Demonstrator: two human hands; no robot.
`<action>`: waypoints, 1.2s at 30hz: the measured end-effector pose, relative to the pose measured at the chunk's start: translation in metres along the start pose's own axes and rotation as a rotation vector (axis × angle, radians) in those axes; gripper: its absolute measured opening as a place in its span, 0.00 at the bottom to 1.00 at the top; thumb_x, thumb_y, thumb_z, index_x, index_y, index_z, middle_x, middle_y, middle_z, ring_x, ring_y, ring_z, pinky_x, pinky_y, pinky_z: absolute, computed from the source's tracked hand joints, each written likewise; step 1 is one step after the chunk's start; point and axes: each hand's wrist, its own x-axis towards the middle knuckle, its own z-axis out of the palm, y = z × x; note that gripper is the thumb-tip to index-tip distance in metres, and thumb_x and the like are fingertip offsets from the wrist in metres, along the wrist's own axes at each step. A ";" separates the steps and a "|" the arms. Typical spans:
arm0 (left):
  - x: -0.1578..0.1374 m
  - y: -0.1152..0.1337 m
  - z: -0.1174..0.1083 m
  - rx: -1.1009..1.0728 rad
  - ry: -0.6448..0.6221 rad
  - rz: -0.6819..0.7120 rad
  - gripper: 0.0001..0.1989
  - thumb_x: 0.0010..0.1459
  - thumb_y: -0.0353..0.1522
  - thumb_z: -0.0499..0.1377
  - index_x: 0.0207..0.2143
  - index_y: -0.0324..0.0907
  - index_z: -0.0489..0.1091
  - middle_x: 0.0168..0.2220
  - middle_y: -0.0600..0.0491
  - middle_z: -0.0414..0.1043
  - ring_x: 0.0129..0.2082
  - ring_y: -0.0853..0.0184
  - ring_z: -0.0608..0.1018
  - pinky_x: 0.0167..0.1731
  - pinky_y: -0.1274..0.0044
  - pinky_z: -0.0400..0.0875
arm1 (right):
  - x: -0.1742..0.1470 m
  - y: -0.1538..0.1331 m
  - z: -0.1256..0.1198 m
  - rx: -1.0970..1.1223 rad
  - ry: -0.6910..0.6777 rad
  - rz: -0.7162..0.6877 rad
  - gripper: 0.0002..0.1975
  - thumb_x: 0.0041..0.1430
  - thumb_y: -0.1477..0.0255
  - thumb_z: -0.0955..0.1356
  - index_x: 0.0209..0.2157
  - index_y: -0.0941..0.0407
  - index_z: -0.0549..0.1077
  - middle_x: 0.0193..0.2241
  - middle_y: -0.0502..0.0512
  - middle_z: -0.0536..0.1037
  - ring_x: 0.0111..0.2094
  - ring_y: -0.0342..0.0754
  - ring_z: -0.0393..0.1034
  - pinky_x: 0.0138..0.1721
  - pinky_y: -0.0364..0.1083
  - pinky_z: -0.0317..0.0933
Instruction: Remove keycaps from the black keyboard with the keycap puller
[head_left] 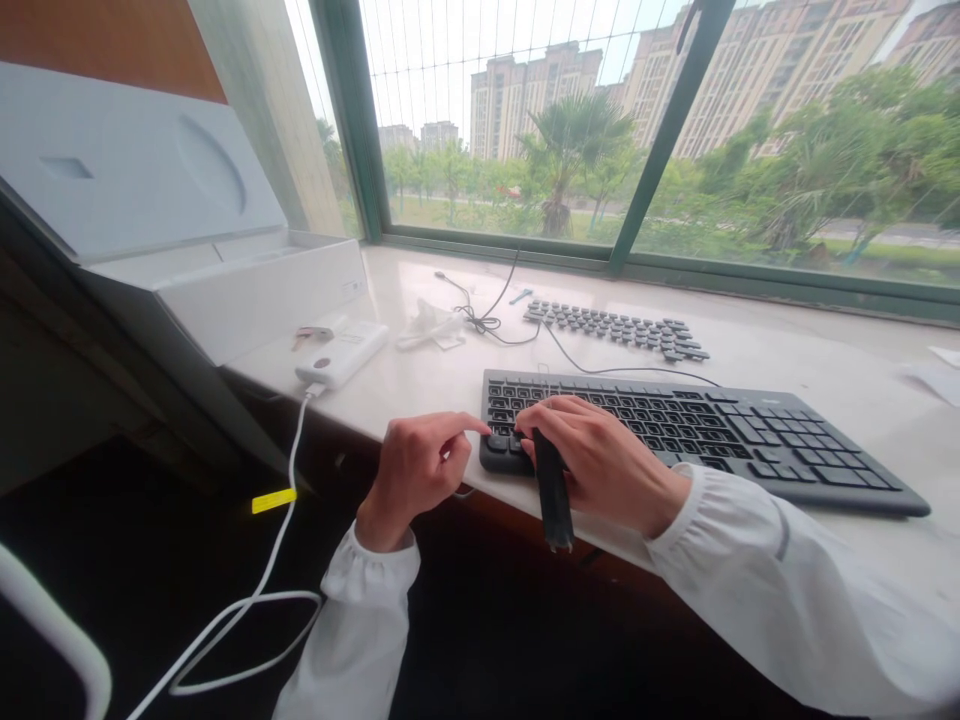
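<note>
A black computer keyboard (795,485) lies along the front edge of the windowsill, with many keycaps off its left and middle sections. My right hand (600,455) rests over its left part, closed around the black handle of a keycap puller (553,490). The puller's thin wire end sticks up beyond my fingers; its contact with the keys is hidden. At the keyboard's near left corner, the index finger of my left hand (424,460) reaches out to a key (496,442). The other left fingers are curled, and nothing shows in them.
Loose keycaps (611,325) lie in rows behind the keyboard. Its black cable (487,325) coils left of them, near crumpled clear plastic (431,325). A white power strip (345,355) with keys on it sits before an open white box (262,300). Windows line the back.
</note>
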 end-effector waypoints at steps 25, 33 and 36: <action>0.001 0.000 -0.001 -0.008 0.065 -0.023 0.17 0.55 0.23 0.50 0.30 0.42 0.78 0.25 0.57 0.76 0.20 0.73 0.69 0.24 0.79 0.60 | 0.000 0.012 -0.008 -0.274 0.361 0.201 0.09 0.64 0.63 0.63 0.35 0.53 0.61 0.17 0.45 0.69 0.18 0.43 0.59 0.33 0.47 0.50; 0.002 -0.002 -0.001 0.013 0.087 -0.078 0.16 0.54 0.24 0.50 0.29 0.41 0.78 0.19 0.58 0.70 0.17 0.74 0.64 0.23 0.79 0.57 | -0.001 0.015 -0.013 -0.266 0.338 0.229 0.12 0.65 0.60 0.62 0.36 0.54 0.66 0.19 0.47 0.71 0.19 0.43 0.61 0.33 0.46 0.50; 0.002 -0.001 -0.002 0.011 0.081 -0.101 0.16 0.55 0.25 0.50 0.29 0.41 0.78 0.16 0.59 0.65 0.17 0.73 0.62 0.23 0.79 0.55 | -0.002 0.019 -0.017 -0.099 0.355 0.299 0.15 0.65 0.57 0.61 0.36 0.54 0.68 0.17 0.46 0.69 0.18 0.42 0.59 0.31 0.45 0.51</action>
